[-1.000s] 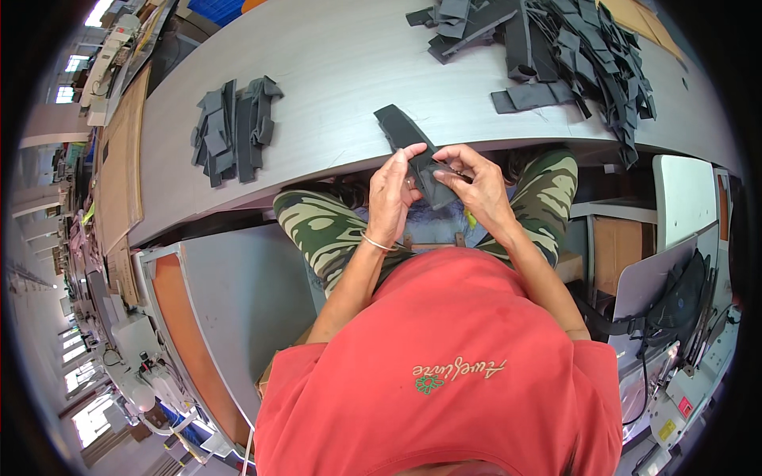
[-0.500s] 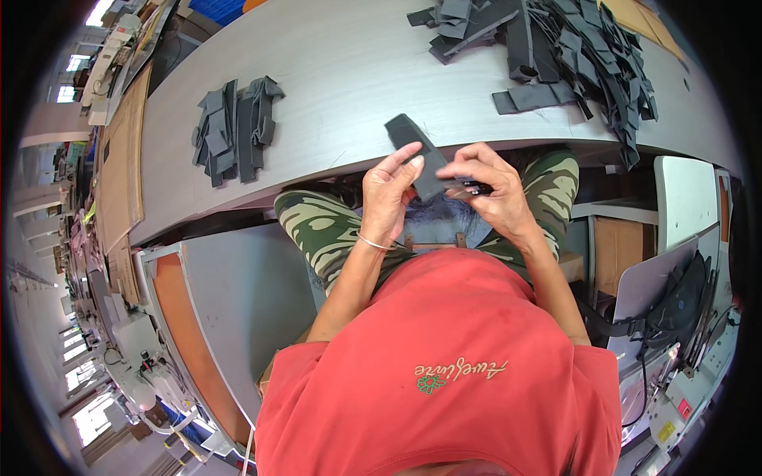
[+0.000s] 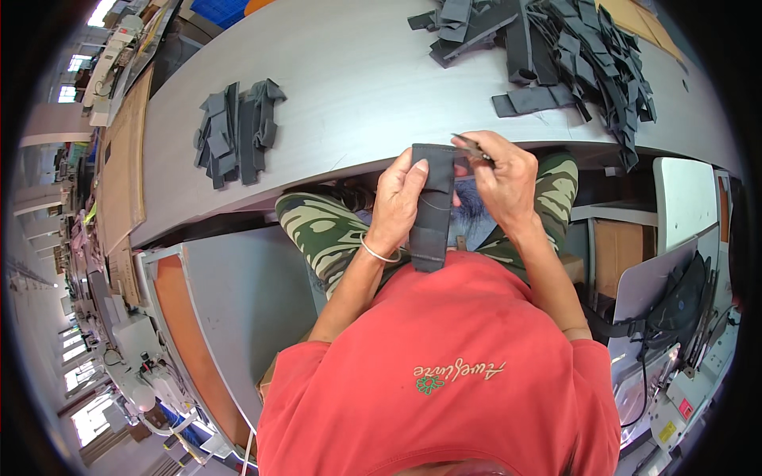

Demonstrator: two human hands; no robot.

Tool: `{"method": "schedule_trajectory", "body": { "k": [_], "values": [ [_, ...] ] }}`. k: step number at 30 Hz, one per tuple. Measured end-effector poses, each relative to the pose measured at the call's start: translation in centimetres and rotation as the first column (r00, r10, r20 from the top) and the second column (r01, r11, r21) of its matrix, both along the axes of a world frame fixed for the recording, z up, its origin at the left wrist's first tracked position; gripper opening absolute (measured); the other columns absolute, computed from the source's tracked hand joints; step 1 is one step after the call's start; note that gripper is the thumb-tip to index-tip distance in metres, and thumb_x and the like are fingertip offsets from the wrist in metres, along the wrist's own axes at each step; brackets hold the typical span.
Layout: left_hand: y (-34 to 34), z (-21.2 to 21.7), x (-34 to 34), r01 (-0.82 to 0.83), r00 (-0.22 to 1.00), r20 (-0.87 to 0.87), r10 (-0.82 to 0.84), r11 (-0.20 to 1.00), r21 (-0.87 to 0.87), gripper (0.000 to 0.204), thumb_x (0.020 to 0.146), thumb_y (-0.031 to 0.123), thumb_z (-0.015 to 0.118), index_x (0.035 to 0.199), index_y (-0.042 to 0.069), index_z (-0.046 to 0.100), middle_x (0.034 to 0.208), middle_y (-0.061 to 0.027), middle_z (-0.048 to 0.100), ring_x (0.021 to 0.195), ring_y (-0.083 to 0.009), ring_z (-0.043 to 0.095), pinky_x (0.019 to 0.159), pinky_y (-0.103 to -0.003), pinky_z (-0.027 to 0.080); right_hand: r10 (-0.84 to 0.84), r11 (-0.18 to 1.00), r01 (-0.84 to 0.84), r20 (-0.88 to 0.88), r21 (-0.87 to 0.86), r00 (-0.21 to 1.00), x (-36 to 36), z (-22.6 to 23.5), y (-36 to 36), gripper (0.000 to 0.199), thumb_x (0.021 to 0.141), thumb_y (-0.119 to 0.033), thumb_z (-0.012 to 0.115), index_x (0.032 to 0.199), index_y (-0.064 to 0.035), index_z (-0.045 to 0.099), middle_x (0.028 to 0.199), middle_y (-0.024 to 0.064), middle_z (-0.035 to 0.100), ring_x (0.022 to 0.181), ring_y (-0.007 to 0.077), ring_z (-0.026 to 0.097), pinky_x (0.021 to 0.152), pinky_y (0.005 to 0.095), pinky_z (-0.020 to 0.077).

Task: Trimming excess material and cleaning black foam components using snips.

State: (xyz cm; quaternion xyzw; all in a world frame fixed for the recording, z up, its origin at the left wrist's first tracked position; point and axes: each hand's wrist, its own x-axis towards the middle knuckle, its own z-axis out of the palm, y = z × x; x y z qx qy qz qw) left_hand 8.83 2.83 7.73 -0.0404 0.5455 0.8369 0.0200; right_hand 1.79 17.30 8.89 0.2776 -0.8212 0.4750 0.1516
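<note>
The left hand (image 3: 397,198) grips the strip (image 3: 431,214) near its 12 o'clock end, thumb laid flat on the face and fingers wrapped behind, probably so that the stitched end stays taut and square to view. The strip runs from 12 down to 6 o'clock, its lower end over the shirt (image 3: 436,341); whether it rests there I cannot tell. The right hand (image 3: 508,174) is closed around a small dark tool (image 3: 475,151), its point angled towards 10 o'clock, seemingly to leave that tip free by the strip's upper corner.

From the left thumb, most of the strip's length lies towards 5 o'clock; fingertips show past its 3 o'clock edge. The right fingers sit just beside it at 2 o'clock, curled on the tool; whether the tip touches cloth is unclear.

On the bench (image 3: 341,87), a small pile (image 3: 236,131) lies at 10 o'clock and a big pile (image 3: 591,63) between 1 and 2, perhaps set apart as separate lots.
</note>
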Motion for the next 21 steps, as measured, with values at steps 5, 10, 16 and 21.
{"method": "schedule_trajectory", "body": {
  "k": [5, 10, 16, 21],
  "values": [
    [-0.5, -0.4, 0.6, -0.028, 0.997, 0.073, 0.02, 0.994, 0.104, 0.03, 0.099, 0.02, 0.035, 0.114, -0.003, 0.048, 0.1, -0.0215, 0.063, 0.072, -0.0225, 0.065, 0.067, -0.032, 0.055, 0.036, 0.997, -0.042, 0.097, 0.068, 0.995, -0.3, 1.5, 1.1, 0.034, 0.073, -0.002, 0.069, 0.106, -0.0084, 0.065, 0.087, 0.0077, 0.063, 0.073, 0.0186, 0.058, 0.069, 0.0273, 0.0463],
    [-0.8, -0.5, 0.5, -0.051, 0.996, 0.084, 0.038, 0.985, 0.163, 0.03, 0.099, 0.02, 0.035, 0.115, -0.003, 0.045, 0.101, -0.0228, 0.063, 0.073, -0.0241, 0.066, 0.068, -0.034, 0.056, 0.064, 0.992, -0.075, 0.116, 0.099, 0.991, -0.6, 0.4, 2.1, 0.027, 0.074, -0.013, 0.07, 0.101, -0.0141, 0.067, 0.078, 0.0024, 0.061, 0.073, 0.0192, 0.055, 0.071, 0.0306, 0.0409],
    [-0.7, -0.5, 0.4, -0.023, 0.996, 0.089, 0.007, 0.982, 0.186, 0.028, 0.1, 0.019, 0.035, 0.115, -0.003, 0.044, 0.1, -0.0218, 0.063, 0.073, -0.023, 0.066, 0.066, -0.032, 0.057, 0.098, 0.979, -0.072, -0.131, 0.189, 0.987, -1.0, 0.7, 2.0, 0.022, 0.075, -0.009, 0.067, 0.096, -0.017, 0.069, 0.073, -0.0021, 0.059, 0.066, 0.0173, 0.049, 0.062, 0.031, 0.0342],
    [-0.4, -0.2, 0.3, 0.001, 0.997, 0.081, -0.013, 0.988, 0.157, 0.027, 0.1, 0.019, 0.036, 0.114, -0.003, 0.045, 0.099, -0.0199, 0.063, 0.073, -0.0219, 0.066, 0.065, -0.031, 0.057, 0.164, 0.943, -0.062, -0.294, 0.326, 0.942, -1.7, 1.1, 2.0, 0.021, 0.074, -0.012, 0.067, 0.094, -0.0199, 0.069, 0.071, -0.0051, 0.057, 0.063, 0.0155, 0.046, 0.061, 0.03, 0.0299]
  ]
}}
